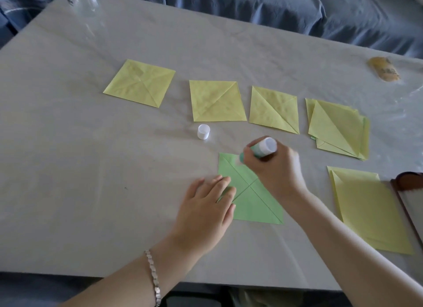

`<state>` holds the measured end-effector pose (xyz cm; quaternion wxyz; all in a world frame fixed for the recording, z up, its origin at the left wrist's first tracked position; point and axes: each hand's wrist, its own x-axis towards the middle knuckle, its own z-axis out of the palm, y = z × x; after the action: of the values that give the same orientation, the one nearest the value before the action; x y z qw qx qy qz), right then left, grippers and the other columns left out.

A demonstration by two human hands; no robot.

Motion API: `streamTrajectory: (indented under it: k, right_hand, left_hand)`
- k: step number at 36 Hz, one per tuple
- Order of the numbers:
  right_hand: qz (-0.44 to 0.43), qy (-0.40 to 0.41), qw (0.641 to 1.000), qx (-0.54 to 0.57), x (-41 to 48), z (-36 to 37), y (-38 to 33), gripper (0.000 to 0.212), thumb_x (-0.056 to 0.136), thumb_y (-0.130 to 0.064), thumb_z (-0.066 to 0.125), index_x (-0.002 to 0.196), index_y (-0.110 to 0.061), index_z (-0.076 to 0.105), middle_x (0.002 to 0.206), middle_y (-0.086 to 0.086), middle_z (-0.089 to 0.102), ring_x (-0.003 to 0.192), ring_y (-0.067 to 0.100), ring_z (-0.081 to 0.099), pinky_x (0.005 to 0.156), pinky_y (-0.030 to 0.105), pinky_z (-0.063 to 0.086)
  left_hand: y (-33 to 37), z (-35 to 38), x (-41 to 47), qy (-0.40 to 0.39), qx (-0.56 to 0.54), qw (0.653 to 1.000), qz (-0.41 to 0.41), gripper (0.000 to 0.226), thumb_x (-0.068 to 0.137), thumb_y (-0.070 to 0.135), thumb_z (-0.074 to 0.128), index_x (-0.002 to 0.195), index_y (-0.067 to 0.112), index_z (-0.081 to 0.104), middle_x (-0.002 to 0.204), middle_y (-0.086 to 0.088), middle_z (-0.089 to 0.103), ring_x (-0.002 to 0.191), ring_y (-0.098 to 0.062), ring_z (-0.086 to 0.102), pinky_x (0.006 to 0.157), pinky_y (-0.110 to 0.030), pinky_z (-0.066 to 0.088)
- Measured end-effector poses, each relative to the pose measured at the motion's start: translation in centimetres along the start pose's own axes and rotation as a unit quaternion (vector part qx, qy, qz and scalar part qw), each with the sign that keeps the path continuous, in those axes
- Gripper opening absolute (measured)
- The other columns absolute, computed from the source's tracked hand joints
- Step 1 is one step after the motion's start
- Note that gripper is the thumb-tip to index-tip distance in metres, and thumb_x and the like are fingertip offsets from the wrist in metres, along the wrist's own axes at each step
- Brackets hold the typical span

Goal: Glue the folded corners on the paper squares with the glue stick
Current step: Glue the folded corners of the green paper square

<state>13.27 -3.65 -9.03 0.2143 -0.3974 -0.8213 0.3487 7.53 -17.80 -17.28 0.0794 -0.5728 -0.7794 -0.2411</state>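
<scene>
A green paper square (pixel 254 203) with its corners folded to the middle lies near the table's front. My left hand (pixel 207 206) rests flat on its left side, fingers straight. My right hand (pixel 273 169) grips a green-and-white glue stick (pixel 263 147), tip down over the square's upper left flap; the tip is blurred. The stick's white cap (pixel 203 131) stands on the table beyond the square. Three yellow folded squares (pixel 139 83) (pixel 216 100) (pixel 273 110) lie in a row behind.
A stack of yellow folded squares (pixel 338 128) lies at the right, with larger yellow sheets (pixel 368 210) nearer me. A brown-edged object (pixel 409 192) sits at the right edge, a clear bottle (pixel 82 0) at the far left, a tan object (pixel 384 72) at the far right.
</scene>
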Motion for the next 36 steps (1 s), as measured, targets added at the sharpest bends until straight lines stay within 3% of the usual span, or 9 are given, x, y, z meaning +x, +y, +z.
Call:
streamTrajectory:
  k: [7,12,21,30,33,36]
  right_hand:
    - [-0.013,-0.066,0.998,-0.02,-0.2,1.9,-0.2,0.017,0.074,-0.025,0.068,0.073,-0.008,0.064,0.066,0.008,0.065,0.057,0.016,0.05,0.055,0.026,0.042]
    - [-0.013,-0.075,0.997,-0.02,-0.2,1.4,0.2,0.015,0.075,-0.021,0.068,0.073,-0.007,0.062,0.067,0.009,0.065,0.054,0.012,0.046,0.048,0.021,0.038]
    - [0.046,-0.041,0.997,-0.04,-0.5,-2.4,2.9,0.008,0.074,-0.018,0.069,0.072,-0.012,0.064,0.064,0.004,0.063,0.051,0.004,0.046,0.046,0.014,0.037]
    - [0.049,0.022,0.996,-0.068,-0.7,-3.6,2.0,0.011,0.075,-0.021,0.066,0.072,-0.011,0.064,0.062,0.005,0.061,0.049,0.013,0.043,0.046,0.013,0.036]
    - [0.015,0.02,0.999,-0.044,-0.6,-2.3,0.6,0.013,0.073,-0.024,0.067,0.072,-0.011,0.065,0.061,0.004,0.062,0.051,0.009,0.045,0.045,0.017,0.038]
    - [-0.019,0.019,0.998,-0.052,-0.2,-1.0,-0.4,0.016,0.074,-0.026,0.067,0.074,-0.01,0.065,0.063,0.007,0.064,0.053,0.016,0.049,0.051,0.026,0.042]
  left_hand:
    - [0.0,0.1,0.1,0.008,0.013,1.0,0.0,0.029,0.086,0.025,0.047,0.097,0.014,0.072,0.111,-0.004,0.068,0.105,-0.02,0.064,0.092,-0.038,0.04]
    - [0.1,0.0,0.1,0.015,0.012,1.0,0.002,0.029,0.086,0.025,0.047,0.096,0.014,0.072,0.108,-0.003,0.069,0.103,-0.019,0.064,0.092,-0.037,0.039]
    - [0.1,0.0,0.1,0.02,0.01,1.0,-0.008,0.029,0.085,0.025,0.048,0.097,0.016,0.073,0.105,-0.003,0.069,0.102,-0.017,0.062,0.093,-0.037,0.039]
    - [0.2,0.1,0.0,0.044,0.001,0.999,-0.009,0.026,0.083,0.024,0.049,0.09,0.015,0.072,0.098,-0.003,0.069,0.097,-0.02,0.063,0.09,-0.038,0.04]
    - [0.1,0.1,0.0,0.036,-0.004,0.999,-0.008,0.024,0.081,0.024,0.051,0.086,0.014,0.072,0.095,-0.005,0.068,0.094,-0.022,0.063,0.089,-0.04,0.041]
    - [0.2,-0.1,0.0,0.017,-0.006,1.0,-0.012,0.027,0.082,0.025,0.049,0.091,0.014,0.073,0.097,-0.004,0.068,0.096,-0.022,0.062,0.089,-0.039,0.041]
